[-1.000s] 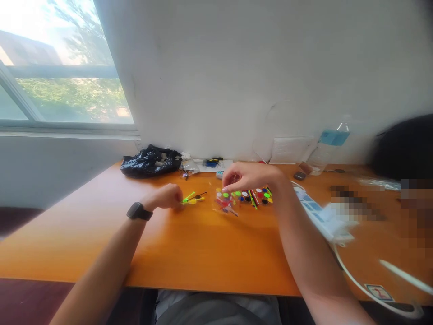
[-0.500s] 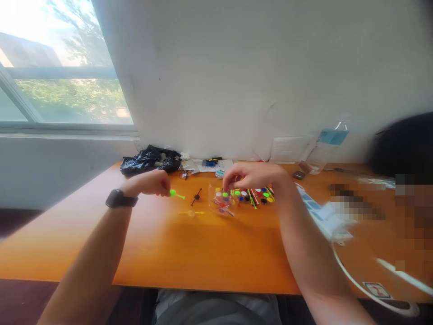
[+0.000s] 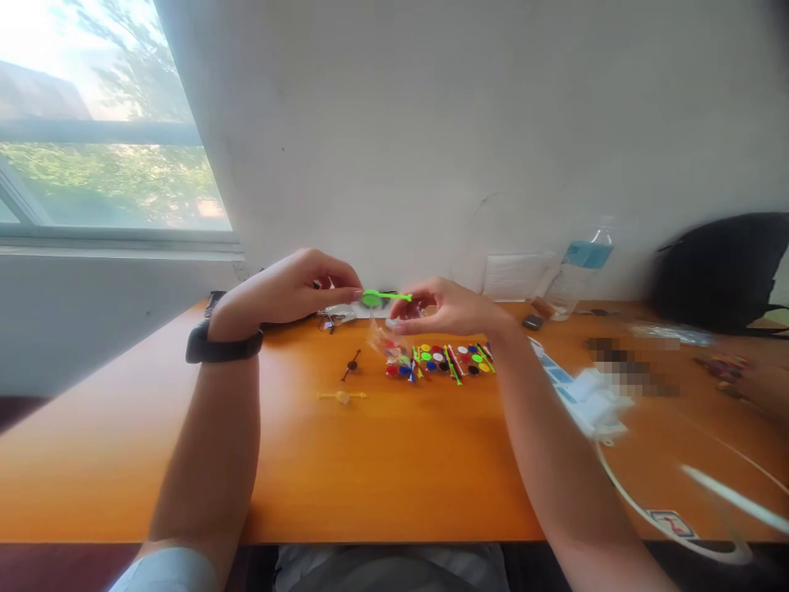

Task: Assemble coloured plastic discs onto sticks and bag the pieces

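Note:
My left hand (image 3: 302,284), a dark watch on its wrist, is closed on a green plastic spinner arrow (image 3: 373,298). It is raised above the table, and the arrow's thin tip points right, toward my other hand. My right hand (image 3: 440,306) has its fingers curled round a crumpled clear plastic bag (image 3: 377,337), which hangs blurred below the fingertips. A black spinner arrow (image 3: 352,366) and a yellow spinner arrow (image 3: 343,397) lie apart on the wooden table (image 3: 382,477). Rows of coloured discs and thin arrows (image 3: 440,359) lie below my right hand.
A power strip (image 3: 579,395) with a white cable lies to the right. Behind it stand a clear bottle (image 3: 573,275) and a black bag (image 3: 724,271). A person's blurred hand (image 3: 764,378) is at the far right, by small coloured pieces (image 3: 721,366).
My left hand has moved up and right with the green spinner arrow, close to my right hand. My right hand has lifted the plastic bag off the table, uncovering more coloured pieces.

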{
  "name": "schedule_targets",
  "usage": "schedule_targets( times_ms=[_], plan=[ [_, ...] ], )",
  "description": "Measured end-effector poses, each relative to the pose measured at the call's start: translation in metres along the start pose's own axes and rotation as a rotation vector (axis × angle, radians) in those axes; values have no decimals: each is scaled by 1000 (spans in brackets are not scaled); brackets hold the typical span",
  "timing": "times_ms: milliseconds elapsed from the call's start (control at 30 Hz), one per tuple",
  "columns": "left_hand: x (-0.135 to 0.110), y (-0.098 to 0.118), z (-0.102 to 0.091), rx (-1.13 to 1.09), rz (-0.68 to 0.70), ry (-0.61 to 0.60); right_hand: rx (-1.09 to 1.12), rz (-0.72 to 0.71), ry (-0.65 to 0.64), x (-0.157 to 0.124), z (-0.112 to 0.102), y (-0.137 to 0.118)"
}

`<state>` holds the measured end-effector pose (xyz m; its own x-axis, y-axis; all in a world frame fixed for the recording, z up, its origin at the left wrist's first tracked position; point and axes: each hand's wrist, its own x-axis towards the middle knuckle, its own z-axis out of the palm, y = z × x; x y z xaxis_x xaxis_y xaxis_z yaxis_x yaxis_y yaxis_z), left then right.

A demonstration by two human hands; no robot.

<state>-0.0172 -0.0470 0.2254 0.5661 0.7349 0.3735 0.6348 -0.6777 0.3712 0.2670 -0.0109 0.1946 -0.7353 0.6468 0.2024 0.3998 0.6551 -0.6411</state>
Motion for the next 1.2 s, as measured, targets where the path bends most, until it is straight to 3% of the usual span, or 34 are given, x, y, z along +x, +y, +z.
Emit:
schedule_targets(
  times_ms=[333,500,600,733,833,1000,1200],
  plan=[
    [11,3,20,-28,108,58,31,-38,39,-5,-5,-8],
    [11,6,27,-293,71,129,91,-86,-75,-12,-12,-11],
    [11,9,32,-434,73,33,94,-101,-177,-12,-13,-12],
    [13,12,33,-418,92,-177,88,-107,-295,-10,-10,-13],
    [13,15,32,-451,97,-265,91,-116,-392,-9,-9,-14],
    [11,20,34,-370,169,-290,100,-119,-483,-8,-10,-18],
    [14,21,42,-264,181,-274,23,-40,-488,-7,-8,-24]
  ],
)
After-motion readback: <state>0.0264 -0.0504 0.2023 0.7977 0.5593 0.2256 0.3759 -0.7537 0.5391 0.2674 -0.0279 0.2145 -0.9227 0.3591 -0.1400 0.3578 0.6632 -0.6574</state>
